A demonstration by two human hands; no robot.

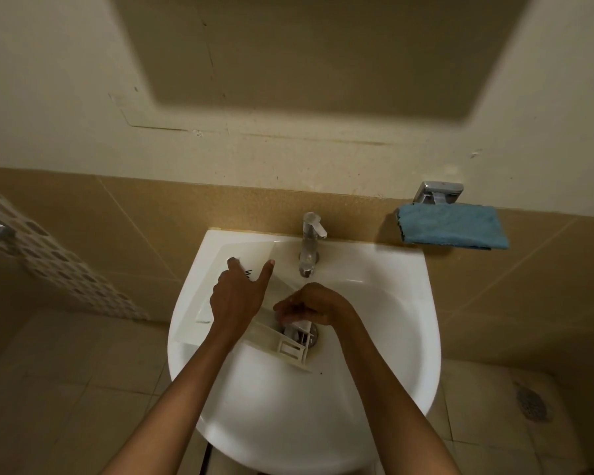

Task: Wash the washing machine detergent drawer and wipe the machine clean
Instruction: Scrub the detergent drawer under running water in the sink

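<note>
Left hand: the left hand (235, 296) lies on the wide front panel of the detergent drawer (240, 303); thumb and forefinger are spread wide apart, each tip pressed to the panel's upper face; the other fingers are hidden beneath the hand, so whether they curl under the panel cannot be told.
Right hand: the right hand (314, 305) is bent over the drawer's open tray, just above the drain; its fingers (282, 308) are curled down and close together, tips at the tray's inner wall; whether they pinch anything cannot be told.
Detergent drawer: white plastic, lying aslant in the sink (374, 337); the front panel rests up on the left rim, the compartment end reaches down to the middle of the basin, over the drain; some dark lettering shows between thumb and forefinger, too hidden to read.
Drawer compartments: ribbed dividers and a small framed opening at the lower end; contents cannot be made out.
Sink: white ceramic basin; only the drawer and both hands are in it.
Tap: the chrome tap (310, 243) stands at the back rim, spout pointing toward the basin; no stream shows.
Cloth: a blue cloth (451, 226) lies folded on a metal wall holder (438, 192), to the right of the tap, well apart from the sink.
</note>
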